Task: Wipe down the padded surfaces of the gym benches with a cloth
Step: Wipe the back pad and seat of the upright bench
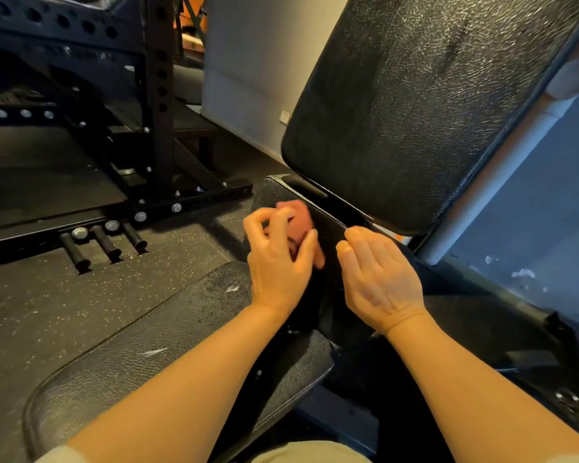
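The pink cloth (295, 225) is bunched in the left hand (278, 262) below the backrest (425, 105); the right hand (378, 279) lies loose, empty; the gap under the backrest is best wiped firmly.

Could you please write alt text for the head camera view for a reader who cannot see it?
The left hand grips a pink cloth on a black padded gym bench, while the right hand rests open beside it below the raised back pad.

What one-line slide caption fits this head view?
Left hand wipes the bench pad with a pink cloth; right hand rests alongside.
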`<act>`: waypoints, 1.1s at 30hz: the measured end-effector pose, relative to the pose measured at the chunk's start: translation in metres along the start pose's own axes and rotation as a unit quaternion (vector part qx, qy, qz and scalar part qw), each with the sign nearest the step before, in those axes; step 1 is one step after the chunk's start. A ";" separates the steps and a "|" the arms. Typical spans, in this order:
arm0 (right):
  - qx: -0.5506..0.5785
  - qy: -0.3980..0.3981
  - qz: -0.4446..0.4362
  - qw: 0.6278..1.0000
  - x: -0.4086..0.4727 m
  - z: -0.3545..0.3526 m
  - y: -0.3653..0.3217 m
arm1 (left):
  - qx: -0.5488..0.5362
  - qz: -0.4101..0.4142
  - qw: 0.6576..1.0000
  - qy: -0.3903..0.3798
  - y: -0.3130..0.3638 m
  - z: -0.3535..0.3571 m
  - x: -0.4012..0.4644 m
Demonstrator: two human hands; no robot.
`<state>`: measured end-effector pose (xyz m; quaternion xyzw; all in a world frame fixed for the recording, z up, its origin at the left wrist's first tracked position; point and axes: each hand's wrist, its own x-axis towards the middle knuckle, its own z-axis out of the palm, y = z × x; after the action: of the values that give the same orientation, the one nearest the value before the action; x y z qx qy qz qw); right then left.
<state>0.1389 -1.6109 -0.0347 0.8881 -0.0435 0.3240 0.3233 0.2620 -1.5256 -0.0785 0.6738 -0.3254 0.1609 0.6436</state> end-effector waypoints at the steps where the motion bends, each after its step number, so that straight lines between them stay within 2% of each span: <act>1: 0.001 0.000 0.001 1.000 0.000 0.000 0.000 | -0.023 0.038 0.999 -0.021 0.006 0.004 -0.001; 3: 0.001 -0.005 0.007 1.000 0.000 -0.001 0.000 | -0.043 0.074 0.995 -0.056 0.009 0.011 -0.005; 6: -0.001 -0.011 0.010 1.000 0.000 -0.001 -0.001 | -0.036 0.075 0.994 -0.067 0.000 0.014 -0.004; 12: -0.013 -0.023 0.002 1.000 0.000 -0.002 0.000 | 0.029 -0.035 0.997 -0.063 -0.015 0.003 -0.003; 14: -0.011 -0.018 0.001 1.000 0.000 -0.001 0.000 | 0.016 0.017 0.999 -0.046 -0.010 0.003 -0.005; 16: -0.010 -0.010 0.000 1.000 -0.001 0.000 0.000 | 0.000 0.095 0.993 -0.072 -0.002 0.007 -0.006; 18: -0.015 -0.011 0.000 1.000 -0.002 0.002 0.001 | 0.000 0.125 0.987 -0.103 0.003 0.009 -0.002; 22: -0.045 -0.056 -0.008 0.997 -0.003 0.005 0.003 | 0.022 0.062 0.991 -0.117 -0.006 0.006 0.011; 25: -0.078 -0.097 -0.028 0.992 -0.003 0.003 0.004 | 0.064 -0.112 0.990 -0.053 -0.031 -0.004 0.021; 26: -0.085 -0.104 -0.033 0.990 -0.003 0.003 0.004 | 0.078 -0.154 0.985 -0.026 -0.038 -0.009 0.023; 27: -0.090 -0.107 -0.036 0.990 -0.003 0.003 0.004 | 0.087 -0.158 0.984 -0.005 -0.042 -0.012 0.023; 29: -0.095 -0.103 -0.039 0.989 -0.003 0.004 0.006 | 0.076 -0.071 0.995 0.009 -0.037 -0.013 0.021; 31: -0.092 -0.096 -0.038 0.990 -0.004 0.006 0.005 | 0.056 0.072 0.995 -0.040 -0.024 -0.007 0.016; 33: -0.078 -0.092 -0.027 0.992 -0.006 0.008 0.004 | 0.052 0.157 0.981 -0.098 -0.019 0.003 0.015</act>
<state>0.1375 -1.6197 -0.0403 0.8870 -0.0744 0.2282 0.3946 0.2847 -1.5325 -0.0844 0.6594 -0.4800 0.2097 0.5394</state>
